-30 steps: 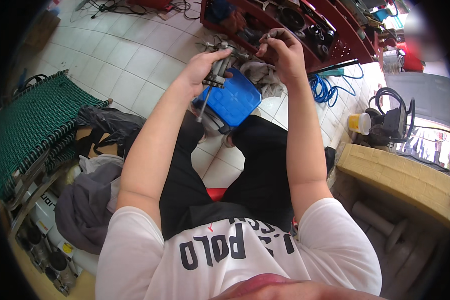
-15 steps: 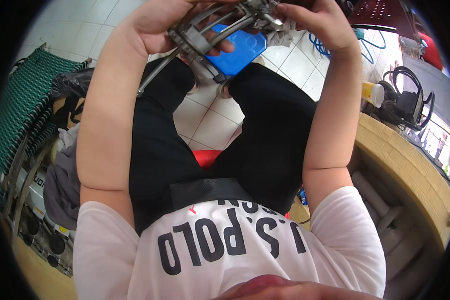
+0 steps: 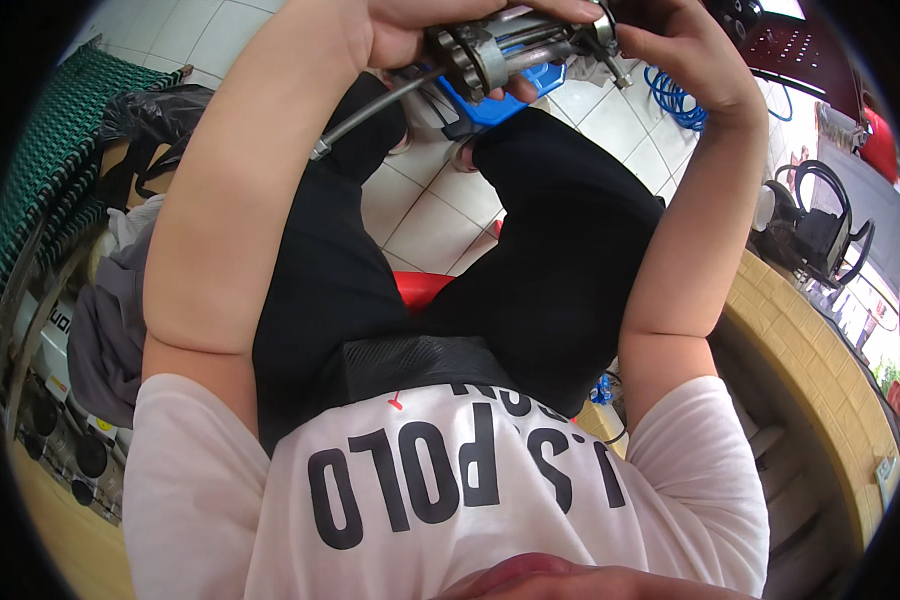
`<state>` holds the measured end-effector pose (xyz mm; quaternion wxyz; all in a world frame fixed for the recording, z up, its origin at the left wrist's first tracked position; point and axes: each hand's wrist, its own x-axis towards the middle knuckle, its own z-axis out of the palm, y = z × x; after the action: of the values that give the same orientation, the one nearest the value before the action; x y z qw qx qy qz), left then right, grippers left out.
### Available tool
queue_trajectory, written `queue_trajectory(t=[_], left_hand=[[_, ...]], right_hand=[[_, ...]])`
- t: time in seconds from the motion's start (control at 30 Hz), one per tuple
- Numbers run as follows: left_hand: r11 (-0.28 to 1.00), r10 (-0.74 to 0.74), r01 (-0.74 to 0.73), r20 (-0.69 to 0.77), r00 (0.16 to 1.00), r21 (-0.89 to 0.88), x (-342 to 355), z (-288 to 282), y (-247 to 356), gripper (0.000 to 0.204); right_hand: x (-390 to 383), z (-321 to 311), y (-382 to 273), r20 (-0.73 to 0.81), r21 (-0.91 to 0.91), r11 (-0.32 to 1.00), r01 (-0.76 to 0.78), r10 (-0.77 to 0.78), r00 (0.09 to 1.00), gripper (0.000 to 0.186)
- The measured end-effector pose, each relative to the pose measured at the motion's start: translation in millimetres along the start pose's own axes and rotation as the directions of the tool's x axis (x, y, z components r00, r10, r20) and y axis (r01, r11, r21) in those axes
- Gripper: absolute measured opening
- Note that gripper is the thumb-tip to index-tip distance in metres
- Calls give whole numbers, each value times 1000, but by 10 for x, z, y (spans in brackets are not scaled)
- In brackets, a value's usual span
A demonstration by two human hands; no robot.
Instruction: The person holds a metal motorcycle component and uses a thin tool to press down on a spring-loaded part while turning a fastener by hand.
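Observation:
Up at the top edge I hold a grey metal assembly (image 3: 482, 58) of parallel bars between end pieces, with a long thin rod (image 3: 385, 108) sticking out toward the lower left. My left hand (image 3: 410, 28) wraps round its left part, and some fingertips show beneath the bars. The fingers of my right hand (image 3: 670, 50) close on the fitting at its right end, beside a small lever-like metal piece (image 3: 618, 74). Part of both hands is cut off by the picture's upper edge. Below the assembly, a blue plastic object (image 3: 485, 108) lies on the floor, partly covered.
My legs in black trousers (image 3: 560, 190) are spread over white floor tiles (image 3: 430, 225). Left are a green woven cot (image 3: 55, 150), a black plastic bag (image 3: 150, 120) and grey cloth (image 3: 115, 330). Right are a blue coiled hose (image 3: 675, 100), a yellowish curved ledge (image 3: 790, 335) and a black device (image 3: 820, 215).
Both hands and the metal assembly have shifted to the right and slightly up in the picture. The assembly lies more level now. My grip on it stays.

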<state>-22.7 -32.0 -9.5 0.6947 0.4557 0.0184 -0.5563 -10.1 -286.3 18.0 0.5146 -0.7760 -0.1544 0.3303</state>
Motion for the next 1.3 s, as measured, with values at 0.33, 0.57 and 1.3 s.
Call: queue_trajectory(t=[0.33, 0.57, 1.3], left_hand=[[1000, -21, 21, -5, 1000, 10, 44, 12, -40, 29], [997, -47, 47, 5, 999, -60, 119, -2, -60, 28], [989, 140, -148, -235, 962, -17, 261, -63, -112, 30]], right_hand=[[-11, 17, -109, 82, -29, 996, -80, 82, 993, 24], [7, 18, -49, 50, -59, 992, -109, 112, 992, 21], [249, 305, -4, -274, -225, 973, -46, -18, 962, 33]])
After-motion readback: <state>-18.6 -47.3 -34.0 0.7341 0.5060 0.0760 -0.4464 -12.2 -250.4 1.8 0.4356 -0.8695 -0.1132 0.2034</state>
